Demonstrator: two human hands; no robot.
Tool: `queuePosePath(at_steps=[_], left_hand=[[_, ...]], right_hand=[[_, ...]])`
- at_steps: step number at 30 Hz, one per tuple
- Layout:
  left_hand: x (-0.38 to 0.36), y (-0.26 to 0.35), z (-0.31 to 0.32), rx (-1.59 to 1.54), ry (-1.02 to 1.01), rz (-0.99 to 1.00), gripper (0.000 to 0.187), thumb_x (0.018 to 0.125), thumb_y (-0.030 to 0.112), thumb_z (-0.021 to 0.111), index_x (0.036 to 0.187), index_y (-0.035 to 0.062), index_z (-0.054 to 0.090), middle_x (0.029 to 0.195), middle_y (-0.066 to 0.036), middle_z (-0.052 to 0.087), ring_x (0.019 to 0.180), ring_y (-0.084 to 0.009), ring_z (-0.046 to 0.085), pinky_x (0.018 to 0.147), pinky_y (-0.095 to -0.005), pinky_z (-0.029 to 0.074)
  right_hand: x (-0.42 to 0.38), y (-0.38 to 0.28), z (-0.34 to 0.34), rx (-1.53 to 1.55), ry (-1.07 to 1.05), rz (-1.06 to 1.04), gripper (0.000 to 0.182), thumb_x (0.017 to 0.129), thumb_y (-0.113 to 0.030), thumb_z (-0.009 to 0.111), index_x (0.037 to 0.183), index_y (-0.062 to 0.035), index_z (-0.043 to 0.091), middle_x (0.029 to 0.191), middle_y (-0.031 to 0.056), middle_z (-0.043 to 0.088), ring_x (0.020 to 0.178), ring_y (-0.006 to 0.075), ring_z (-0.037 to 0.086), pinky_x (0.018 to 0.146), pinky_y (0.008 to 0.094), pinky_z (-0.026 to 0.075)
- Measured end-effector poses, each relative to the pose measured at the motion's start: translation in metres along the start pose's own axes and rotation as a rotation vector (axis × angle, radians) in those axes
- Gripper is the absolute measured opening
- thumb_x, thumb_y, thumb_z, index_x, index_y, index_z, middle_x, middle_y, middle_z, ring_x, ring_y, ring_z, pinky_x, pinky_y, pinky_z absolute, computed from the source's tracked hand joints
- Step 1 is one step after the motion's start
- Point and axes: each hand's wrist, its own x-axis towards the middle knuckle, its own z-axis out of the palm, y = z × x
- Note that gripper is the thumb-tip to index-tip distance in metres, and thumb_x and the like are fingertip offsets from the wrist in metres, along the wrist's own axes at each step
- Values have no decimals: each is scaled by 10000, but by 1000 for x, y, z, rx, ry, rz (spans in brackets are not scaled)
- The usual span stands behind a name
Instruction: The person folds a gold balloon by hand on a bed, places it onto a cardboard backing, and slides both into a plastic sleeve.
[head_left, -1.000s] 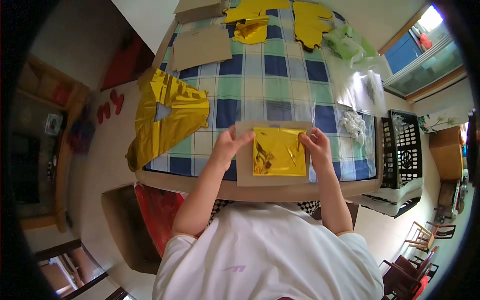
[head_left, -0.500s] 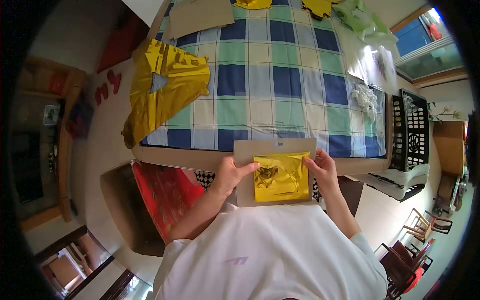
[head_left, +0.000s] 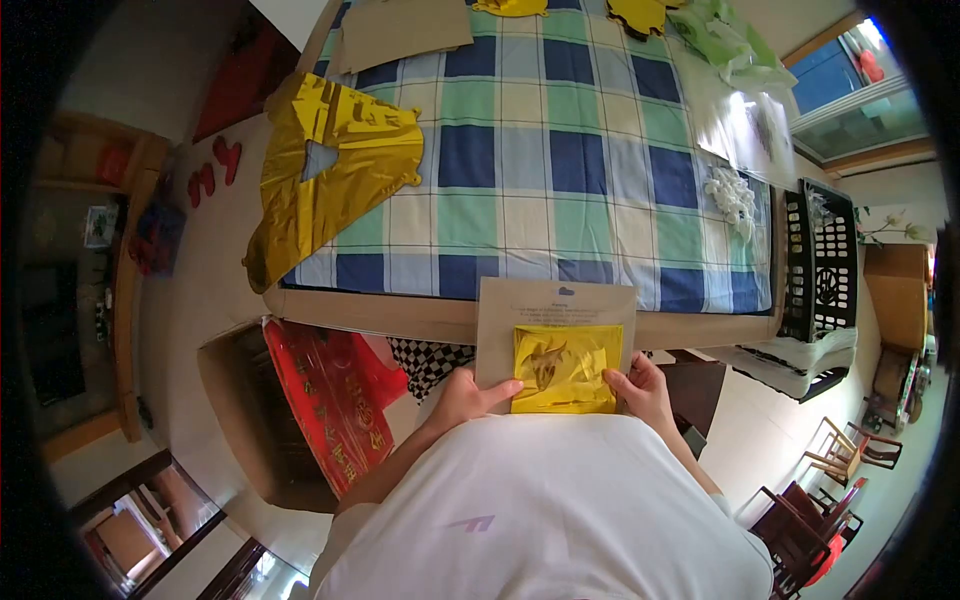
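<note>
Close to my body I see a grey-brown card (head_left: 500,320) with a hang hole and small print at its top. A folded gold foil piece (head_left: 567,368) lies flat on its lower half. My left hand (head_left: 474,398) pinches the left side, its thumb at the foil's edge. On the right side, my right hand (head_left: 641,388) grips with its thumb on the foil and its fingers behind the card. An unfolded gold foil shape (head_left: 345,170) is spread on the checked cloth (head_left: 520,150) at the left.
Flat cardboard (head_left: 410,35) and gold pieces (head_left: 640,14) lie at the far edge. To the right are clear plastic bags (head_left: 745,125), a white string bundle (head_left: 732,200) and a black basket (head_left: 825,260). A cardboard box (head_left: 240,420) with red packaging (head_left: 325,400) stands lower left.
Both hands and the card have come lower, nearer my body. My hands now hold the card further down, and print shows above the foil.
</note>
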Motion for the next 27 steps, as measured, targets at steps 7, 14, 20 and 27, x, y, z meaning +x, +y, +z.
queuePosePath(at_steps=[7, 14, 20, 27], left_hand=[[-2, -7, -11, 124, -48, -19, 258, 842, 153, 703, 1027, -18, 649, 964, -68, 683, 857, -101, 622, 770, -251, 496], [42, 32, 5, -130, 33, 100, 240, 888, 120, 633, 1048, -54, 593, 961, -62, 631, 752, -147, 641, 569, -261, 589], [115, 91, 1, -350, -84, 259, 227, 906, 175, 633, 982, -39, 644, 907, -135, 692, 687, -176, 677, 607, -278, 579], [130, 87, 8, -265, 12, 336, 160, 890, 146, 651, 937, -6, 667, 855, -121, 696, 678, -164, 676, 631, -289, 586]], right_hand=[[-19, -2, 7, -24, 54, 182, 250, 898, -40, 636, 1132, -8, 554, 1023, 45, 659, 885, 82, 616, 771, 216, 490], [42, -34, 6, -119, 134, -231, 246, 895, -68, 640, 1125, -6, 576, 934, 47, 664, 812, 80, 619, 683, 206, 487], [166, -116, 0, -127, 44, -209, 241, 899, -108, 634, 1095, 22, 582, 962, 75, 658, 838, 117, 638, 684, 244, 515], [188, -120, -7, -144, 33, -175, 171, 901, -116, 639, 997, 20, 597, 902, 59, 642, 808, 109, 629, 665, 236, 515]])
